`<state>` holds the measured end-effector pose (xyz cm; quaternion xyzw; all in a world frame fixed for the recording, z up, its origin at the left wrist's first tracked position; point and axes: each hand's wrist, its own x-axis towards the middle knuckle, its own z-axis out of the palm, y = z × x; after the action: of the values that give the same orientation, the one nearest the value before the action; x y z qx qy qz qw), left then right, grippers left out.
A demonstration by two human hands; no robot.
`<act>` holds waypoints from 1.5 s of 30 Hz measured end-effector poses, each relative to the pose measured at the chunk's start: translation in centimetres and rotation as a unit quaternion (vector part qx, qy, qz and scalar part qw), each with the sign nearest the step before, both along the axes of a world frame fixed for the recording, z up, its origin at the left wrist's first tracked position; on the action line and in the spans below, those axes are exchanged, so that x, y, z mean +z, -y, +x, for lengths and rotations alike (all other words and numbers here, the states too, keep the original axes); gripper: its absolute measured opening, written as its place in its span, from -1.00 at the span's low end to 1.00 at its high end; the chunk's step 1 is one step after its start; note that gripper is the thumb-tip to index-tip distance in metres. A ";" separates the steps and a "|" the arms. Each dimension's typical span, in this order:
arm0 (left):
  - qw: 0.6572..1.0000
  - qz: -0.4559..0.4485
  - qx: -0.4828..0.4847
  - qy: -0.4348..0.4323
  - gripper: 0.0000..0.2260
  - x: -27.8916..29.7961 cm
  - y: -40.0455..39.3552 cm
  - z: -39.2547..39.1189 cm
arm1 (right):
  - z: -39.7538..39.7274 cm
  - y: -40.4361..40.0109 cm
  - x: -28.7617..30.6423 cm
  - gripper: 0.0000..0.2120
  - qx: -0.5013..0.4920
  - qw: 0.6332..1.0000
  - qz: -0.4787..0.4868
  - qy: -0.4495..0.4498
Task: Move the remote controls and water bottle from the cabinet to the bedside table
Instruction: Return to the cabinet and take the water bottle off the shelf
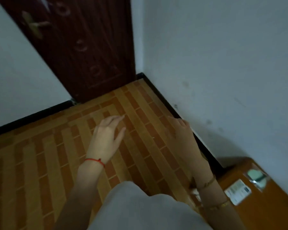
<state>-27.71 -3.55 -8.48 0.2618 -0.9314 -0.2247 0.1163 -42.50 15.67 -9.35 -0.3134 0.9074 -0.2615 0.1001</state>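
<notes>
Both hands empty, left hand (106, 138) and right hand (183, 135) with fingers loosely spread over the tiled floor (40, 155); no remotes or bottle clearly in view, only blurred items on the wooden top (256, 209) at right, so risk is mis-grabbing from blur.

Both hands reach forward empty, left hand (106, 136) with fingers loosely spread, right hand (183, 135) extended palm-down.

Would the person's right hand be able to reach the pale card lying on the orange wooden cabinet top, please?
Probably yes. The right hand is open and holds nothing, and the pale card lies uncovered on the orange wooden cabinet top, just beside that arm's wrist; nothing visibly blocks it.
</notes>
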 end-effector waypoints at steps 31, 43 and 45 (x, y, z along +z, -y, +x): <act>0.831 -0.080 0.549 -0.044 -0.64 3.5 35.0 16.4 | 7.4 59.4 4.2 -0.56 0.520 0.848 -0.103 0.023; 0.740 -0.069 0.669 -0.030 -0.64 2.6 46.7 20.2 | 14.1 77.7 3.4 -0.55 0.645 0.759 -0.073 0.044; 0.733 -0.062 0.676 -0.029 -0.64 2.0 48.8 21.4 | 15.7 80.3 2.8 -0.55 0.655 0.751 -0.069 0.047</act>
<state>-6.33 -52.38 -6.46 0.8081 -0.5165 -0.0359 0.2808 -26.79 -64.62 -6.60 -0.8245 0.4531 -0.2082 0.2675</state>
